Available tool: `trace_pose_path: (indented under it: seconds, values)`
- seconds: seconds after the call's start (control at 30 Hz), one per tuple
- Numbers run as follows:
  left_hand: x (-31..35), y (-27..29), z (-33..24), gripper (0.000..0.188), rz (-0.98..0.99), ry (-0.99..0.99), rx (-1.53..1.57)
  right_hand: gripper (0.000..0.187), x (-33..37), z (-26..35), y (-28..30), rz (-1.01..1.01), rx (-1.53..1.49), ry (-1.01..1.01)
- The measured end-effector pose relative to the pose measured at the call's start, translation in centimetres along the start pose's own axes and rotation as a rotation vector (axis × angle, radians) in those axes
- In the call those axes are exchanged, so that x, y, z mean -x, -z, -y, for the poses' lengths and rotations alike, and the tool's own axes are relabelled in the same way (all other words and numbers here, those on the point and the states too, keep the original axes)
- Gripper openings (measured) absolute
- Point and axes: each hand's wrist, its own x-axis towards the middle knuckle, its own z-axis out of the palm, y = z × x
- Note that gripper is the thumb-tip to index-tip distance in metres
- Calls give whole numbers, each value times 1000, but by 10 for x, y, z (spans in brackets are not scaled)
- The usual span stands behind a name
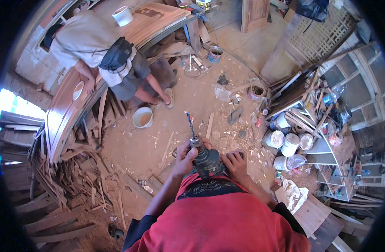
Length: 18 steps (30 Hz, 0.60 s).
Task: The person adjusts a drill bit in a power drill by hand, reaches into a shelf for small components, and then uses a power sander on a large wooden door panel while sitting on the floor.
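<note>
Sitting just in front of the person's red shirt (226,218), here's the drill (207,161), its long spiral bit (190,122) aimed away from the body. The left hand (185,158) has closed around its metal chuck (196,143), thumb along the side; the right hand (235,164) is at the drill's right, fingers bent, and whether it grips anything I can't tell. Ahead of the drill, a wood strip (210,125) lies on the dusty floor (171,115). Ahead and to its left, a white bucket (143,121); farther that way, a co-worker (89,35) bends over a long wooden panel (62,111). Left of the drill, scrap wood (85,176) heaps up; to its right, white tubs (290,145) cluster beside a shelf (322,158).
</note>
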Motion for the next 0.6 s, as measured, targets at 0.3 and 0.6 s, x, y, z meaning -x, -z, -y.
trace_pose_path:
  seconds: [0.3, 0.6]
  values:
    - [-281, 129, -27, 74, 158, -23, 352, 39, -250, -121, -91, -126, 77, -8]
    - [-528, 228, -106, 53, -2, -108, -66, 43, -515, -239, -134, -164, 150, 27]
